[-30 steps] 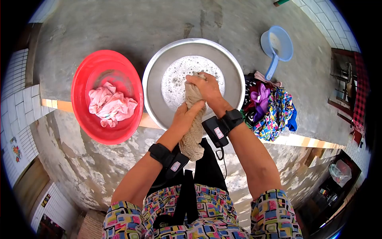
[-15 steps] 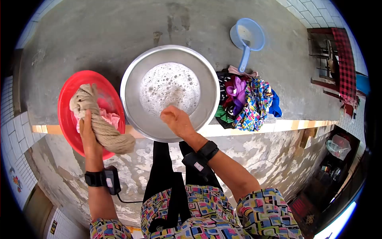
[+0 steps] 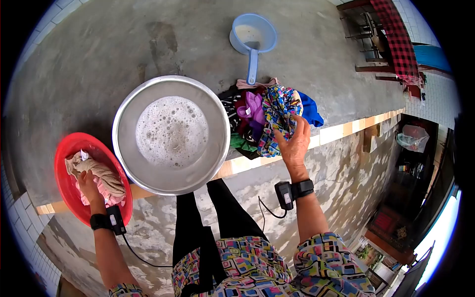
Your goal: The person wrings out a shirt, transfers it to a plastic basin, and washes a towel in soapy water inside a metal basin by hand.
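Note:
My left hand point(image 3: 90, 188) is inside the red basin point(image 3: 62, 173), its fingers resting against a twisted beige cloth point(image 3: 105, 179). Pink fabric point(image 3: 115, 198) lies under that cloth. On the other side, my right hand point(image 3: 295, 144) is open, thumb and fingers apart, at the near edge of a colourful patterned garment point(image 3: 272, 116). This garment lies on a heap with a purple cloth point(image 3: 254, 109) and a blue cloth point(image 3: 310, 110). Between my hands stands a large metal basin point(image 3: 170, 184) holding foamy water point(image 3: 171, 131).
A blue dipper point(image 3: 253, 33) stands on the grey concrete surface point(image 3: 198, 44) beyond the heap. Tiles point(image 3: 341, 129) line the front edge of that surface. A red-and-black checked cloth point(image 3: 398, 39) hangs at the far right.
The beige cloth has gone down into the red basin with my left hand. My right hand has moved from above the metal basin to the clothes heap and opened. The view has shifted right.

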A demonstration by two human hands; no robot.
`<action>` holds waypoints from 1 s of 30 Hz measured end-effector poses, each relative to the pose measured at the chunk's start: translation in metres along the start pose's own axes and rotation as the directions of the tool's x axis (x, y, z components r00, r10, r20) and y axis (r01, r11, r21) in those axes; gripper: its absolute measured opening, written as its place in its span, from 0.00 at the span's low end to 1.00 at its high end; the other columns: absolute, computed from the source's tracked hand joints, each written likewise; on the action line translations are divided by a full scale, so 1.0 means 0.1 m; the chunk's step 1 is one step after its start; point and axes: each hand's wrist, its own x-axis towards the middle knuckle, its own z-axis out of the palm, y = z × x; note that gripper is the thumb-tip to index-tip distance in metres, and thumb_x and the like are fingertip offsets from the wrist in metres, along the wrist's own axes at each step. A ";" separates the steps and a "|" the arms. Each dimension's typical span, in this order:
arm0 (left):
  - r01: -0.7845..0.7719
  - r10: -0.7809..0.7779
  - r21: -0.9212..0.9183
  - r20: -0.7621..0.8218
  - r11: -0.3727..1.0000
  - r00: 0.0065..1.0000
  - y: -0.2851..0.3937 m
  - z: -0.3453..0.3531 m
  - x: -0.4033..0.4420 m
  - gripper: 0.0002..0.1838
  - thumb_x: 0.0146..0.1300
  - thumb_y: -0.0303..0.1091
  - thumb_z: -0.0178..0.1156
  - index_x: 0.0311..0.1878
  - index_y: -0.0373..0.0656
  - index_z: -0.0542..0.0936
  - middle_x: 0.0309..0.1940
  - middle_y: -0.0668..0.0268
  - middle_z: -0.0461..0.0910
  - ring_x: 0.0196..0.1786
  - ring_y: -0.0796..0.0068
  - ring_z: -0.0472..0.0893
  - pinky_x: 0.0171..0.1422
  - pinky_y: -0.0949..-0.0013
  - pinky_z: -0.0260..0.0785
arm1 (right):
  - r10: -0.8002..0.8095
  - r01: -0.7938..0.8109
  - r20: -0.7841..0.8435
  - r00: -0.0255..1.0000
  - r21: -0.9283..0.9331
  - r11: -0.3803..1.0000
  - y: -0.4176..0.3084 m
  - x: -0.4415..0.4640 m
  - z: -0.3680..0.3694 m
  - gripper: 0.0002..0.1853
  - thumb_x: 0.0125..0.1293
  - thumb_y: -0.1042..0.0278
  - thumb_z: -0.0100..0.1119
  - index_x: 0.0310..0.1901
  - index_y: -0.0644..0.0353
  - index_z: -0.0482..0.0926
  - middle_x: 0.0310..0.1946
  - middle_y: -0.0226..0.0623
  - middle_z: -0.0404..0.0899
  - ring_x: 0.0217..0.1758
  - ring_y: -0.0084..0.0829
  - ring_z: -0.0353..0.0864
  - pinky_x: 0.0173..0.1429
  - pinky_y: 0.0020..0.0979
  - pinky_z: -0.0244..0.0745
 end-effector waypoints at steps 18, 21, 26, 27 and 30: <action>-0.020 0.177 -0.253 0.616 0.967 0.768 1.35 1.70 -2.70 0.08 0.60 0.30 0.55 0.41 0.40 0.74 0.35 0.68 0.75 0.37 0.79 0.76 0.40 0.76 0.67 | 0.301 -0.302 0.168 0.939 -0.024 0.953 0.55 0.22 0.34 0.32 0.39 0.64 0.66 0.50 0.57 0.68 0.55 0.47 0.61 0.53 0.49 0.67 0.51 0.44 0.68; -0.172 0.315 -0.273 0.667 0.946 0.675 1.52 2.05 -2.93 0.08 0.59 0.29 0.56 0.41 0.39 0.74 0.35 0.65 0.75 0.37 0.75 0.77 0.41 0.74 0.69 | 0.247 -0.258 0.177 0.953 0.041 0.965 0.76 0.29 0.28 0.24 0.39 0.69 0.65 0.43 0.61 0.73 0.47 0.43 0.69 0.45 0.43 0.72 0.47 0.39 0.70; -0.575 0.516 -0.214 0.740 0.789 0.432 1.80 2.57 -3.22 0.15 0.53 0.28 0.59 0.44 0.41 0.72 0.40 0.58 0.74 0.40 0.62 0.76 0.43 0.66 0.70 | 0.353 -0.448 0.327 0.877 0.823 0.350 0.77 0.31 -0.36 0.20 0.47 0.80 0.56 0.46 0.67 0.73 0.39 0.37 0.78 0.37 0.28 0.77 0.45 0.26 0.73; -0.577 0.515 -0.215 0.745 0.788 0.424 1.81 2.67 -3.26 0.15 0.53 0.28 0.59 0.44 0.41 0.72 0.40 0.58 0.74 0.40 0.62 0.76 0.43 0.66 0.70 | 0.374 -0.438 0.331 0.867 0.862 0.253 0.75 0.30 -0.53 0.22 0.47 0.80 0.55 0.49 0.67 0.72 0.40 0.38 0.77 0.39 0.29 0.77 0.47 0.27 0.73; -0.807 0.655 -0.261 0.730 0.530 0.195 1.80 2.96 -3.41 0.20 0.48 0.29 0.61 0.47 0.41 0.71 0.45 0.57 0.73 0.48 0.58 0.73 0.49 0.62 0.66 | 0.465 -0.426 0.309 0.829 0.889 0.169 0.99 0.29 -0.88 0.29 0.49 0.78 0.53 0.57 0.65 0.64 0.47 0.41 0.73 0.46 0.30 0.75 0.52 0.30 0.71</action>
